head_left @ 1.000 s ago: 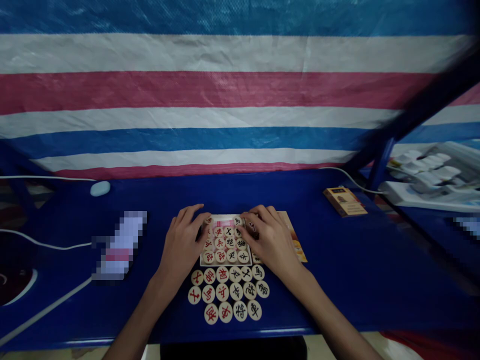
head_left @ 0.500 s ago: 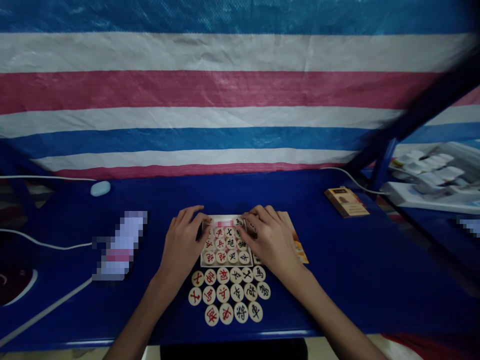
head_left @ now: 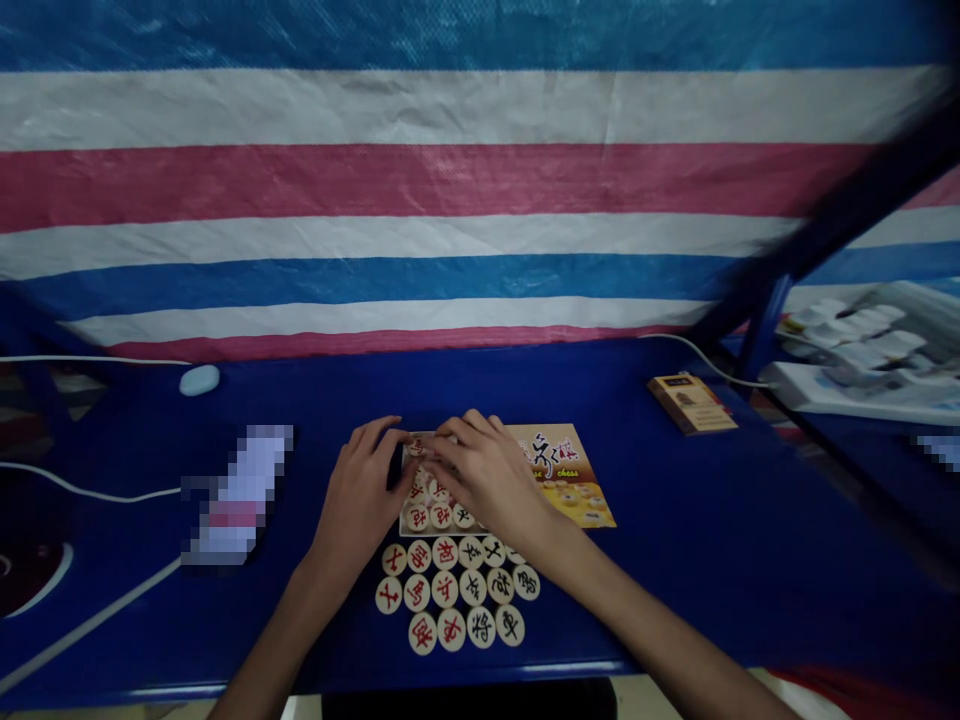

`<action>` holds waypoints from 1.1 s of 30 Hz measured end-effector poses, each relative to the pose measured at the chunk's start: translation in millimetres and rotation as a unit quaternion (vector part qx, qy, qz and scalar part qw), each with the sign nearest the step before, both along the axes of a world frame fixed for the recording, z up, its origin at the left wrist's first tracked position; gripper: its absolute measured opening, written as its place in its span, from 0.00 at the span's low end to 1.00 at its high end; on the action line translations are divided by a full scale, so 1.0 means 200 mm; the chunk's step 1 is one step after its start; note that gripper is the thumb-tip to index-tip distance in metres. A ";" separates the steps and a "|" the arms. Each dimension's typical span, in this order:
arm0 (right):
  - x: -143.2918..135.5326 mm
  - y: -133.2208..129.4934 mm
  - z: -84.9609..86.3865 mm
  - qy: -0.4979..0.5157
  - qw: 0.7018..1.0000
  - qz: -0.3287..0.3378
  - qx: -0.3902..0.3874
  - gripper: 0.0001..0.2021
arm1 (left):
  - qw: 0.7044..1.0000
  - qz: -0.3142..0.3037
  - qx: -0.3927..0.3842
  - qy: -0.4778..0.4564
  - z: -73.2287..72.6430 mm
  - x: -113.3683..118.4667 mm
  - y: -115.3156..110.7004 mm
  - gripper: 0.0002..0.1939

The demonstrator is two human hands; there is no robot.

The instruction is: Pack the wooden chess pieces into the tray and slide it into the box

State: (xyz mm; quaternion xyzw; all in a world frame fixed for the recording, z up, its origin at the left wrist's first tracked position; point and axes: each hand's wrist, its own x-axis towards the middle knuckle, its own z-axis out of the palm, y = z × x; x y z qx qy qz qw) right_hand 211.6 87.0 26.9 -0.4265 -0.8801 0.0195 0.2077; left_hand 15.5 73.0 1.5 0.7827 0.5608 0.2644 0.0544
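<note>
A shallow white box (head_left: 403, 520) holds rows of round Chinese chess pieces (head_left: 441, 516) with red or black characters. At its left side is my left hand (head_left: 360, 485), fingers curved over the upper left corner, thumb apart from them by the rim. My right hand (head_left: 499, 480) reaches across the box from the right, palm down with fingers extended. Its fingertips are over the upper left part, close to my left fingers; no piece shows in them. The hand hides the box's right half. More loose pieces (head_left: 445, 588) lie in rows in front of the box.
A printed Chinese chess lid or card (head_left: 574, 480) lies right of the box. Farther right is a small brown-yellow box (head_left: 694, 403). A blurred-out phone (head_left: 244, 495), cables and a pale rounded object (head_left: 199, 380) are on the left of the blue table (head_left: 720, 560). A power strip (head_left: 840, 395) stands far right.
My right hand has moved left from the box's right edge to over its upper left part, uncovering more of the printed lid. My left hand has stayed nearly in place.
</note>
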 end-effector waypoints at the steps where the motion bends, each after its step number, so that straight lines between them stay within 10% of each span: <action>1: -0.01 0.01 0.00 -0.002 1.000 -0.005 0.002 0.10 | 1.000 0.000 -0.002 -0.001 0.00 0.00 0.00 0.11; 11: 0.15 -0.14 0.02 0.144 0.988 -0.045 -0.027 0.09 | 0.998 -0.006 0.006 -0.057 0.03 -0.02 -0.05 0.13; 22: 0.23 -0.57 -0.13 0.210 0.973 -0.094 0.002 0.13 | 0.993 0.019 0.075 -0.088 0.01 0.01 -0.47 0.07; 33: 0.18 -0.56 -0.19 0.159 0.981 -0.104 -0.028 0.11 | 0.997 -0.028 0.067 -0.032 -0.06 0.06 -0.48 0.08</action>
